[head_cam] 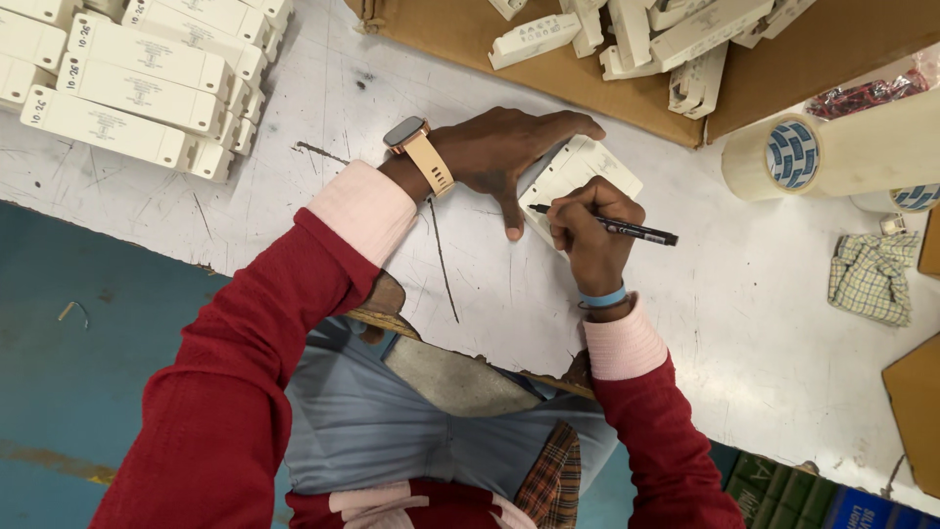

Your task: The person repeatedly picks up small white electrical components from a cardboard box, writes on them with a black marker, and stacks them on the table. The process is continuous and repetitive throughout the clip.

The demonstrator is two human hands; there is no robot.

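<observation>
A flat white rectangular plastic unit (587, 167) lies on the scuffed white table (764, 294). My left hand (509, 152) rests flat on the unit's left side, fingers spread, pinning it down; a watch with a tan strap (421, 152) sits on that wrist. My right hand (592, 235) grips a black pen (627, 229), whose tip touches the unit's near edge. A blue band circles my right wrist.
Stacked white units (127, 88) fill the table's far left. A brown cardboard sheet (783, 69) at the back holds several loose white units (646, 34). Clear tape rolls (813, 152) and a checked cloth (871, 274) lie to the right. Cardboard pieces sit at the right edge.
</observation>
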